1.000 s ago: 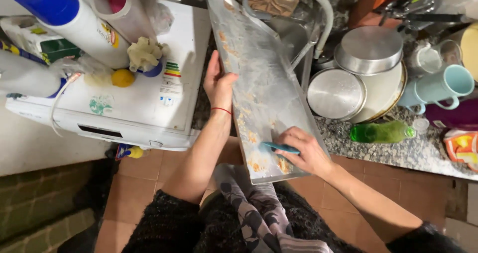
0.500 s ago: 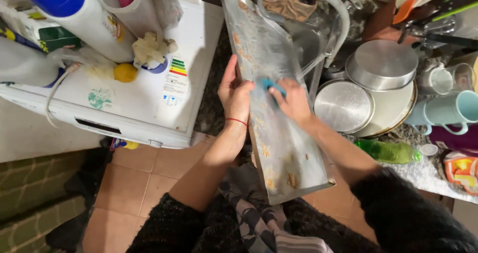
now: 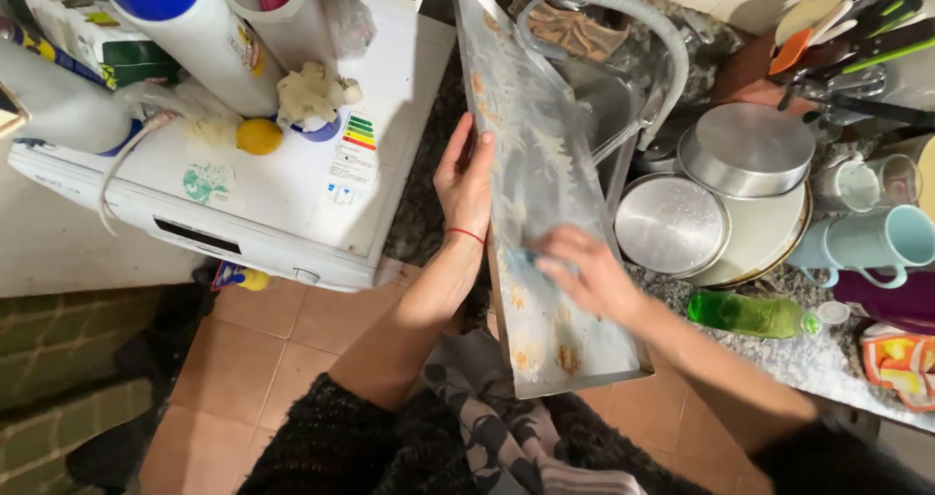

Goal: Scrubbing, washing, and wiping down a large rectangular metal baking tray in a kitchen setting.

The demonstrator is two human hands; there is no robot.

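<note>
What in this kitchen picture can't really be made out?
- Head view: the right hand is motion-blurred, so the blue scrubber under its fingers has no clear shape.
- The sink is mostly hidden behind the tilted baking tray held by the left hand.
- The utensils at top right are cut off by the frame edge.
- The mugs run off the right edge.

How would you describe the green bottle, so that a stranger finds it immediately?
Start at the speckled stone counter right of the sink. Below the stacked metal pans, near the counter's front edge, lies the green bottle. It is the only see-through green thing there, and it lies on its side.
</note>
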